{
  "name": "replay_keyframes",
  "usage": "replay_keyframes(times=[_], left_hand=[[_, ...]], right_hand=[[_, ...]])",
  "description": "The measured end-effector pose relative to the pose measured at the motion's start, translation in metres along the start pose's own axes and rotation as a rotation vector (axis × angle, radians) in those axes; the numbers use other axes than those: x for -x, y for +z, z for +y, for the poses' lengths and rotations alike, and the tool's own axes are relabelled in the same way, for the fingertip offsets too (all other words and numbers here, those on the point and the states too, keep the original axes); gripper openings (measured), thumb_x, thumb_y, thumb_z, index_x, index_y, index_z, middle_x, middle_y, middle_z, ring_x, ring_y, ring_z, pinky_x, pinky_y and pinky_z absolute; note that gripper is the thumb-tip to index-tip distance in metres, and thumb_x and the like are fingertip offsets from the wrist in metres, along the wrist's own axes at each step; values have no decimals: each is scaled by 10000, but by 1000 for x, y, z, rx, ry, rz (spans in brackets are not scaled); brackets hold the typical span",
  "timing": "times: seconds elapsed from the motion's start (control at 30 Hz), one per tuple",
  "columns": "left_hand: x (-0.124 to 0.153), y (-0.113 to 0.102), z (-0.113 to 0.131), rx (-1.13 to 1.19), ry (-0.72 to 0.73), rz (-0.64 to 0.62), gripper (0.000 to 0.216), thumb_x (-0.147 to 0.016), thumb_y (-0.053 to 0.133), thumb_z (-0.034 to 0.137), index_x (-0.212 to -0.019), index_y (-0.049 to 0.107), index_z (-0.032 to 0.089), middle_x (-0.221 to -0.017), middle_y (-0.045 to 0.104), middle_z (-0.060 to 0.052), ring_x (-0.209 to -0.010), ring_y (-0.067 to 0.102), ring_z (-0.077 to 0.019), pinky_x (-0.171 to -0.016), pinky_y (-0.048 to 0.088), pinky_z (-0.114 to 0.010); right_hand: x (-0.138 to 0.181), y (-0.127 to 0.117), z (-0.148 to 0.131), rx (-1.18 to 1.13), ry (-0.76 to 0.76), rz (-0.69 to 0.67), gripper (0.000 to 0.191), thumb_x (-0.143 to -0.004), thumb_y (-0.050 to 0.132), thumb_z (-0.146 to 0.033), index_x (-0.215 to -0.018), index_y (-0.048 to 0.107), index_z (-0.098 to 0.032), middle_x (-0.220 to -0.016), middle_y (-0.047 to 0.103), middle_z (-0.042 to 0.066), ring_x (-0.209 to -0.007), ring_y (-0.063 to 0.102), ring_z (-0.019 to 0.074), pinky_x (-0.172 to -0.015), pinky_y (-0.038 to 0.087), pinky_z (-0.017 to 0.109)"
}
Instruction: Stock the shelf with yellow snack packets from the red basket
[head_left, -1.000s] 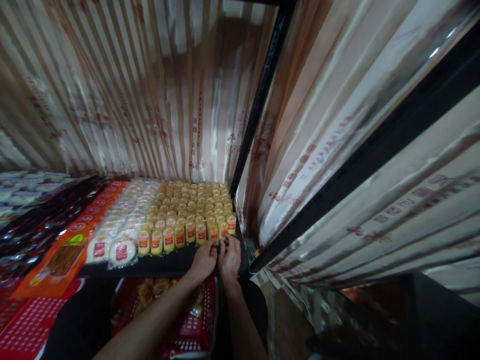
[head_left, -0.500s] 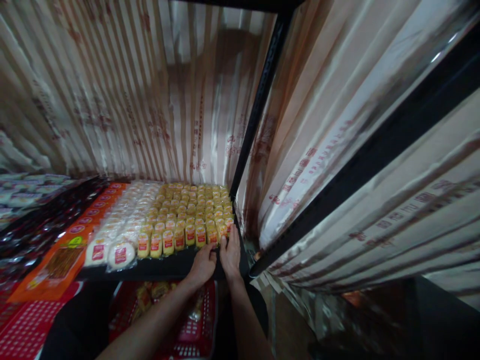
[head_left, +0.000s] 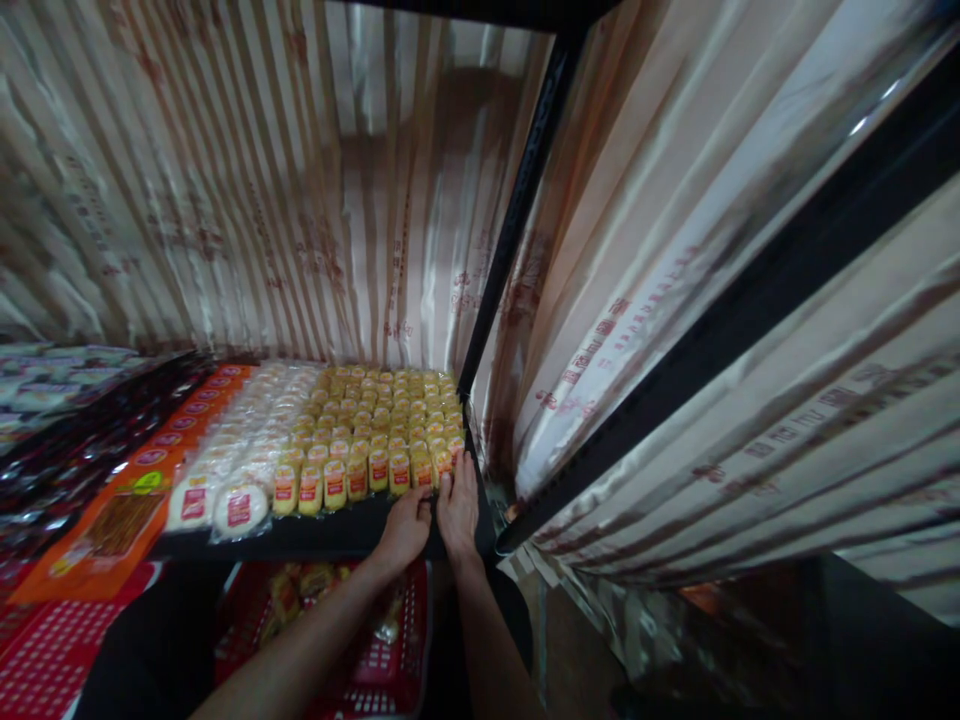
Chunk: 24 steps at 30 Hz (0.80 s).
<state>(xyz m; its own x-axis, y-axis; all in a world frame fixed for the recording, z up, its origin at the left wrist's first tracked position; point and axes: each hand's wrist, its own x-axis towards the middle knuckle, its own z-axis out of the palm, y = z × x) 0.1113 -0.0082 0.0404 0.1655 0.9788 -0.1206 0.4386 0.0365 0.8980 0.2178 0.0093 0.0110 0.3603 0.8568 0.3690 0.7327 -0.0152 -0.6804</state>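
Rows of small wrapped yellow cakes with red and white labels stand packed together on a black shelf. At the right end of the front row, my right hand lies with its fingers stretched out, touching the last packs. Close on its left is my left hand, its fingers curled in and its tips against the lower part of a front pack. Whether anything sits inside those curled fingers is hidden. Left of the yellow cakes are rows of round white wrapped cakes.
A red basket with several wrapped pieces is below the shelf edge. Orange snack packs and dark shiny packs lie to the left. A black post stands at the shelf's right corner, before pleated printed sheeting.
The view has shifted very slightly. Both hands stay at the right end of the front row in nearly the same pose.
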Motion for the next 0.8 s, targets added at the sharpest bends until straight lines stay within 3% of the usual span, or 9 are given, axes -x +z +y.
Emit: replay_keyframes(times=[0.2, 0.43, 0.53, 0.6, 0.67, 0.8], left_hand=[[2, -2, -2, 19, 10, 15, 382, -782, 442, 120, -1126, 595, 182, -1140, 634, -71, -1020, 593, -177, -903, 464, -310], [12, -10, 1, 105, 1, -27, 336, -766, 440, 113, -1038, 632, 153, -1077, 656, -86, -923, 617, -169, -835, 484, -295], [22, -18, -6, 191, -20, -105, 293, -767, 416, 121, -948, 646, 138, -953, 678, -77, -760, 629, -141, -692, 503, -258], [31, -24, -16, 230, -27, -175, 261, -766, 413, 133, -880, 647, 128, -848, 678, -58, -662, 609, -120, -612, 482, -223], [41, -30, -30, 234, -7, -227, 232, -760, 424, 147, -806, 651, 128, -758, 668, -34, -638, 587, -113, -610, 464, -208], [60, -42, -66, 164, -3, -300, 193, -722, 479, 165, -753, 667, 139, -756, 672, -36, -732, 576, -151, -682, 448, -233]], right_hand=[[2, -2, 3, -33, -45, 10, 564, -911, 238, -381, -1399, 295, -103, -1472, 257, 143, -1367, 198, 208, -1083, 244, 426], [4, -12, -6, -86, -10, 54, 575, -879, 307, -414, -1351, 370, -93, -1430, 318, 187, -1336, 259, 257, -1053, 267, 471], [19, -24, -21, -179, 21, 158, 508, -874, 351, -395, -1270, 442, -90, -1293, 477, 192, -1217, 419, 244, -996, 347, 426], [38, -31, -32, -280, 61, 207, 420, -874, 386, -379, -1170, 500, -104, -1116, 578, 166, -1009, 554, 207, -859, 447, 353], [62, -36, -42, -353, 67, 154, 315, -884, 396, -353, -1069, 539, -142, -959, 624, 106, -863, 592, 171, -767, 467, 303], [114, -27, -49, -380, -69, -128, 276, -898, 369, -330, -824, 591, -182, -761, 638, 49, -743, 600, 149, -701, 458, 261]])
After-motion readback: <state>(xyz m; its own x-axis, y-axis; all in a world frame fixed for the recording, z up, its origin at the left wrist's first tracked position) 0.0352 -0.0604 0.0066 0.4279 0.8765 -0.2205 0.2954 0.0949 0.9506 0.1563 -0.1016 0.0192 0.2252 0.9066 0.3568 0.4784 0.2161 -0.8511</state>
